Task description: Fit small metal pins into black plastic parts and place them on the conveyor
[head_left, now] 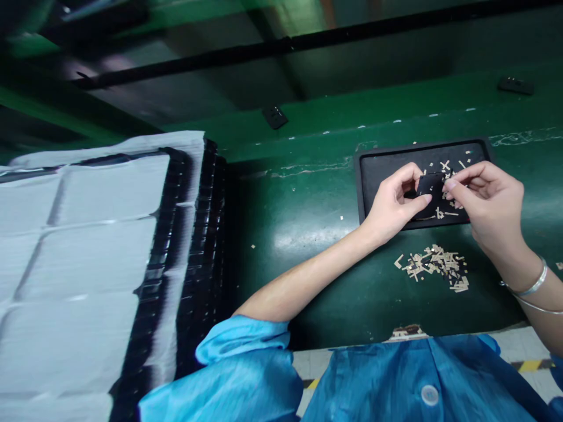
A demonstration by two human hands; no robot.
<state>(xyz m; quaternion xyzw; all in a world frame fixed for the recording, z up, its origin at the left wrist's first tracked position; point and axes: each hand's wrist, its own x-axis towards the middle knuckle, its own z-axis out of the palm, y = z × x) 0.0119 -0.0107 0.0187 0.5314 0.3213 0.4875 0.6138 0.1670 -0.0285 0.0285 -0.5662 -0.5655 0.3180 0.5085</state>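
My left hand [399, 198] grips a flat black plastic part [429, 186] by its left side, thumb in front and fingers behind. At the part's right edge, my right hand [488, 196] has thumb and forefinger pinched together; whatever lies between those fingertips is too small to make out. Both hands are over a shallow black tray [361, 190] on the green table. Small pale beige scraps [445, 166] are scattered in the tray around the part. Closer to my body, a loose pile of similar scraps [435, 262] lies on the tabletop.
To the left stands a tall stack of black trays [197, 246] with white sheeting [101, 240] over the top. Two small black parts lie along the table's back, one mid-left [275, 116] and another far right [516, 85]. The table's near edge [407, 333] is chipped.
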